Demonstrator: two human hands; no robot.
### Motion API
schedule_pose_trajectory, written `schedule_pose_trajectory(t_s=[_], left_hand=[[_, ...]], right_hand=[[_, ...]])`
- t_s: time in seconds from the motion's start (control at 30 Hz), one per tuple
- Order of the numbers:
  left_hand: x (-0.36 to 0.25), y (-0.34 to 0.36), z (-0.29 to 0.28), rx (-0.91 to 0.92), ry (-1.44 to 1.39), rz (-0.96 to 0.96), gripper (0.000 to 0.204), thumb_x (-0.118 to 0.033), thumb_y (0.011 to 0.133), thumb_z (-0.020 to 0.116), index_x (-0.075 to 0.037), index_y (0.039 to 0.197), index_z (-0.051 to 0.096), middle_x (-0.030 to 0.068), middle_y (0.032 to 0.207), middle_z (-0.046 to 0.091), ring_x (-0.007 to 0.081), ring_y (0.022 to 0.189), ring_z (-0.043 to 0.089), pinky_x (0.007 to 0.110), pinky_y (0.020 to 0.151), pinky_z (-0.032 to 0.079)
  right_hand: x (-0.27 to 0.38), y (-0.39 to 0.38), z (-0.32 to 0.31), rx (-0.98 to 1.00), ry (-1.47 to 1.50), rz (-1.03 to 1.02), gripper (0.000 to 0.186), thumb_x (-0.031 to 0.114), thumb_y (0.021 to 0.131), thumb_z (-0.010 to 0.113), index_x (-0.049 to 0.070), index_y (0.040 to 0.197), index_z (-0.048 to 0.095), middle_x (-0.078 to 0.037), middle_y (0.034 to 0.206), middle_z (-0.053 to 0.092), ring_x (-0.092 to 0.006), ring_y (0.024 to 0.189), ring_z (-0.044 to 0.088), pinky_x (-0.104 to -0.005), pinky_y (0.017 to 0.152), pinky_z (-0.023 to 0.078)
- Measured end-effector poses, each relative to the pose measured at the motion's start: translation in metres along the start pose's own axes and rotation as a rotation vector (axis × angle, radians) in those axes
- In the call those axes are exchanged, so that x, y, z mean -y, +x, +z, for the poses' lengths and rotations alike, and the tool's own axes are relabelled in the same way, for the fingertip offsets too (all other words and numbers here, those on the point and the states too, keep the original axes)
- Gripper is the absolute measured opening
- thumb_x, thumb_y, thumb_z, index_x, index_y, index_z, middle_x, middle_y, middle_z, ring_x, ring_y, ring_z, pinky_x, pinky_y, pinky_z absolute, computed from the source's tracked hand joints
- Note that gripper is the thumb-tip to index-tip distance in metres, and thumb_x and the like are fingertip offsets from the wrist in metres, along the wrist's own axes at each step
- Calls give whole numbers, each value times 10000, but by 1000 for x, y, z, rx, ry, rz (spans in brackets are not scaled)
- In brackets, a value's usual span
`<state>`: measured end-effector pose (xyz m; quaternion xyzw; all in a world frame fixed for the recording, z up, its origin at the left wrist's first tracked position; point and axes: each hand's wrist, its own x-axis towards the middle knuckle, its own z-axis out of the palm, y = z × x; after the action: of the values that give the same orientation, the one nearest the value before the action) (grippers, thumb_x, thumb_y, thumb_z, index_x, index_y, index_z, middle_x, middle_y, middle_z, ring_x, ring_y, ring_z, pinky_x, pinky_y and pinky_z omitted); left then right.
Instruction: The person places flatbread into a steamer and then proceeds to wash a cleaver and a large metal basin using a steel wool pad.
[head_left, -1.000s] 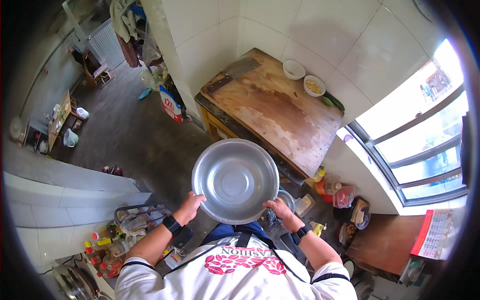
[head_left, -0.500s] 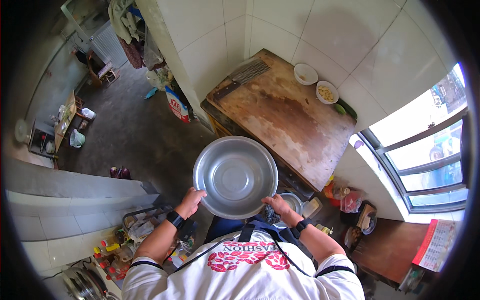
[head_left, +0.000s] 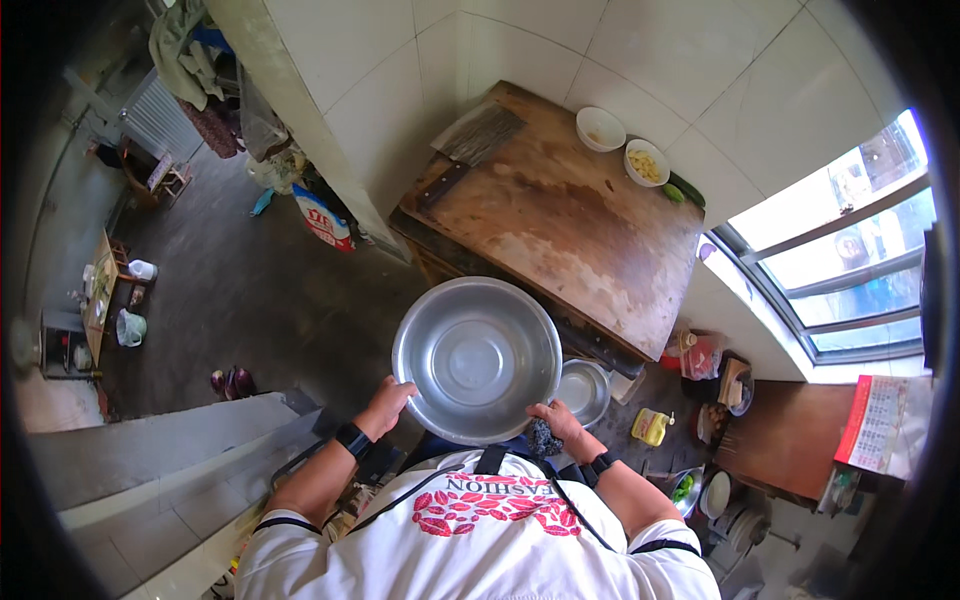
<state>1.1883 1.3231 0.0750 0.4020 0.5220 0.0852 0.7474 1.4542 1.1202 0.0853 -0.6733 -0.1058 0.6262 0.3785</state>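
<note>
A wide metal basin (head_left: 477, 360) with nothing in it is held level in front of my body. My left hand (head_left: 384, 407) grips its near left rim, thumb over the edge. On the near right rim, my right hand (head_left: 558, 420) is closed round the edge. A dark grey scouring pad (head_left: 543, 438) hangs from that hand, pinched under the fingers. Just beyond my right hand and lower down is a smaller metal basin (head_left: 583, 392), partly covered by the held one.
Ahead stands a thick wooden chopping board (head_left: 590, 240) bearing a cleaver (head_left: 480, 140), a white bowl (head_left: 600, 130), a bowl of pale yellow pieces (head_left: 647, 165) and green cucumbers (head_left: 686, 190). A yellow bottle (head_left: 652, 427) stands right. Eggplants (head_left: 236, 384) lie left; a sack (head_left: 322, 218) leans by the wall.
My view has turned to the right, showing more dishes at lower right and less of the left shelf. More of the smaller basin shows. Both hands keep their hold on the large basin.
</note>
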Motion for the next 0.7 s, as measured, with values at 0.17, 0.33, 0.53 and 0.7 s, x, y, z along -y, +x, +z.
schedule_pose_trajectory(t_s=[0.17, 0.33, 0.53, 0.7], left_hand=[[-27, -8, 0, 18, 42, -6, 172, -37, 649, 531, 22, 796, 599, 50, 690, 584, 147, 644, 546, 279, 615, 416], [-49, -12, 4, 63, 7, 31, 167, -34, 656, 528, 25, 796, 601, 57, 703, 594, 154, 658, 556, 279, 627, 426], [-59, -6, 15, 73, -31, 78, 159, -30, 657, 520, 56, 763, 602, 72, 668, 593, 155, 624, 559, 274, 603, 424], [-61, -5, 26, 22, -78, 68, 191, -30, 652, 521, 61, 803, 594, 94, 715, 602, 183, 664, 571, 287, 639, 439]], right_hand=[[12, -13, 11, -40, 9, -47, 307, 194, 757, 554, -52, 935, 597, -98, 874, 629, -168, 796, 577, -282, 747, 443], [44, -34, 19, -69, 61, -74, 277, 174, 752, 553, -46, 913, 602, -95, 853, 624, -159, 796, 574, -280, 750, 442], [46, -33, 11, -100, 39, -112, 258, 164, 758, 552, -50, 892, 607, -80, 814, 621, -143, 741, 563, -262, 710, 439], [47, -28, 4, -136, 15, -80, 250, 170, 754, 558, -61, 828, 620, -67, 740, 620, -140, 669, 554, -267, 651, 443]])
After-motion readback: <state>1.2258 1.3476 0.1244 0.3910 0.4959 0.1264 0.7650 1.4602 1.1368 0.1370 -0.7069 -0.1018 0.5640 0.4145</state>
